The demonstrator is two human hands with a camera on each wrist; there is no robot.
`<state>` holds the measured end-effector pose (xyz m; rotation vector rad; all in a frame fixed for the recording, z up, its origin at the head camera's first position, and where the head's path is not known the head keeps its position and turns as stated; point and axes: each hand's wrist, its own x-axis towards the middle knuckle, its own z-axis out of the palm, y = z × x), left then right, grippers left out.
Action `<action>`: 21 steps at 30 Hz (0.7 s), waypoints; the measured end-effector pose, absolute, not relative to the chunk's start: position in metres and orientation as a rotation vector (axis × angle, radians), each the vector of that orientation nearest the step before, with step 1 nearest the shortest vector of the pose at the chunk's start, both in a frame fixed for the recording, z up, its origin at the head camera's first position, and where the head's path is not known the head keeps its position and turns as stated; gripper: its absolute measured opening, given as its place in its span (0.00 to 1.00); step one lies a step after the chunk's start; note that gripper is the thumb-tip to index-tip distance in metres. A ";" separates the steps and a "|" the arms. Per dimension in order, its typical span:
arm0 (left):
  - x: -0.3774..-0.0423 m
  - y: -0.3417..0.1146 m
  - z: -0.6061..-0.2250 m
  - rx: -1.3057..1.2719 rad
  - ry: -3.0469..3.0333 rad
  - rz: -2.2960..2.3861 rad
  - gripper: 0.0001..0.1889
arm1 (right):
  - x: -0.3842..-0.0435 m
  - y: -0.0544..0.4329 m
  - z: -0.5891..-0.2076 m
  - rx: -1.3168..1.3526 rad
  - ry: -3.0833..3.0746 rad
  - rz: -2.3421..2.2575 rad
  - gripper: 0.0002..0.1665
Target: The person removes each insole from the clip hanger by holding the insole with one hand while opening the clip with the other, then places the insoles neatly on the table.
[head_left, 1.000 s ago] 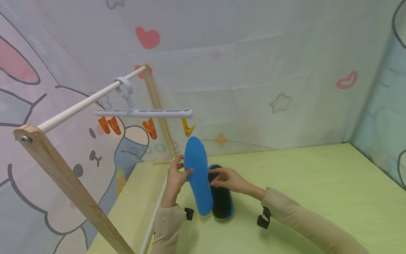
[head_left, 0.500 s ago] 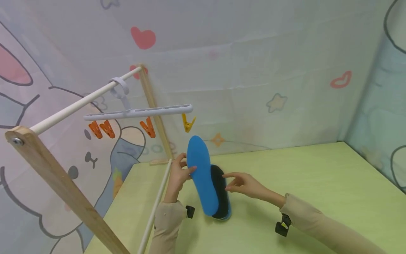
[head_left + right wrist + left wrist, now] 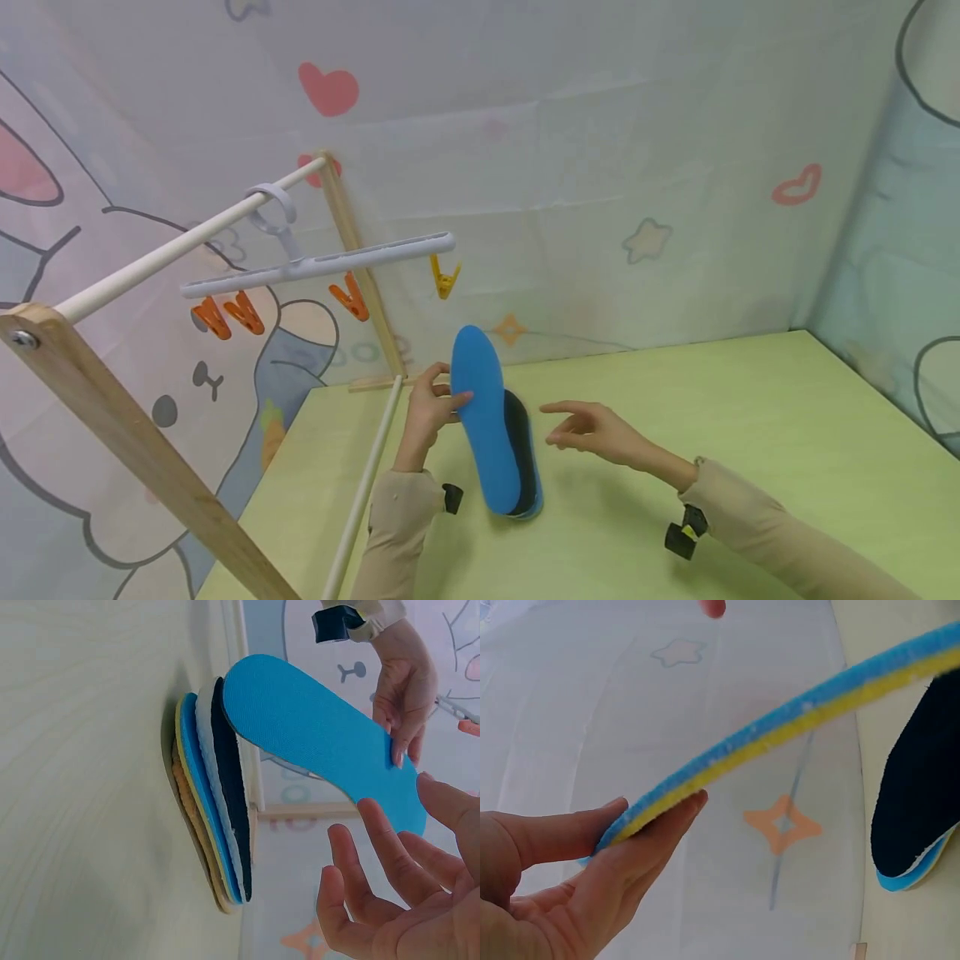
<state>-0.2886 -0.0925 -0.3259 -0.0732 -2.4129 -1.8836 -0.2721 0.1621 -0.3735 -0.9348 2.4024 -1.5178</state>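
Observation:
My left hand (image 3: 429,417) pinches a blue insole (image 3: 486,417) by its edge, thumb on the blue face and fingers behind. The insole stands tilted up; its edge shows a blue layer over a yellow one in the left wrist view. Below it lies a stack of insoles (image 3: 214,802), a black one on top with white, blue-and-yellow and tan layers beneath. The held insole hides part of the stack in the head view. My right hand (image 3: 600,433) hovers to the right of the stack, fingers loosely bent, holding nothing.
A wooden rack with a white rod (image 3: 187,242) stands on the left. From it hangs a grey-white hanger (image 3: 322,265) with several orange clips (image 3: 243,312) and a yellow clip (image 3: 444,279). A lower white rod (image 3: 363,492) runs along the light green table (image 3: 712,400).
My right hand has come away from the insoles and moved right. The left hand keeps its hold on the blue insole, which now covers more of the stack. The hanger has swung.

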 end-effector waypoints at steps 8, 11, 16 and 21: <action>-0.296 -0.090 -0.335 -0.028 -2.417 -1.922 0.16 | -0.273 0.166 -0.379 -0.918 2.384 -1.536 0.27; -0.300 -0.089 -0.340 -0.010 -2.418 -1.929 0.15 | -0.273 0.168 -0.381 -0.903 2.368 -1.552 0.28; -0.303 -0.086 -0.344 0.054 -2.446 -1.921 0.14 | -0.273 0.172 -0.384 -0.868 2.361 -1.566 0.28; -0.304 -0.084 -0.345 0.074 -2.482 -1.908 0.14 | -0.273 0.176 -0.387 -0.850 2.358 -1.578 0.29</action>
